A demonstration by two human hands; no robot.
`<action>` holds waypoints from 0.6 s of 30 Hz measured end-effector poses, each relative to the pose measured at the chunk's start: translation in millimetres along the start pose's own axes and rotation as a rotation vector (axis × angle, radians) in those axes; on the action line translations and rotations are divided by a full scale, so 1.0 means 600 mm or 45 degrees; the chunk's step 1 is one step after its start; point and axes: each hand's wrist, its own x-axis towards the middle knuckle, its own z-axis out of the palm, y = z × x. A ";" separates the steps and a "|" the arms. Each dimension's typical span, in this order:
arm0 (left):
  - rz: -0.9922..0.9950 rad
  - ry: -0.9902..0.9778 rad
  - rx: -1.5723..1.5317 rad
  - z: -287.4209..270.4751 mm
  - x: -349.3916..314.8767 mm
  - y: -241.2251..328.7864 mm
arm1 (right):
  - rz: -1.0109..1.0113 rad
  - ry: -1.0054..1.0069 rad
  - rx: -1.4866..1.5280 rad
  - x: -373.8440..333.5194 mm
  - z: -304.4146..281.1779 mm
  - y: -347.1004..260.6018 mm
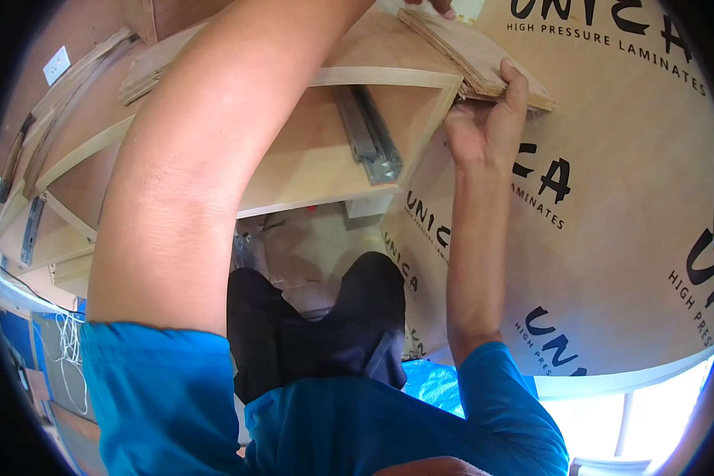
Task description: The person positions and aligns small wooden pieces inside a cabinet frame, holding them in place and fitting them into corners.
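Facing a large laminate-covered panel [611,222], standing upright as backing. Reaching both arms up over an open plywood cabinet frame [389,78], drawer slide [369,135] lying inside. Gripping a stack of thin plywood strips [472,51] at the frame's top corner: right hand [484,119] closing around its lower edge, thumb up, apparently steadying it. Left hand [436,6] mostly cut off by the top edge, fingertips touching the stack; grip impossible to judge.

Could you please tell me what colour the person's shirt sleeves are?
Bright blue sleeves, seen in the head view.
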 end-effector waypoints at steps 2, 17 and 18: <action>0.032 -0.032 -0.004 0.010 0.012 0.006 | -0.038 0.070 0.019 0.002 -0.008 -0.003; 0.189 0.259 0.290 -0.063 0.008 -0.020 | -0.015 -0.027 0.071 -0.009 0.027 0.014; 0.048 0.175 -0.077 -0.060 0.003 0.002 | -0.034 -0.003 0.057 -0.005 0.012 0.008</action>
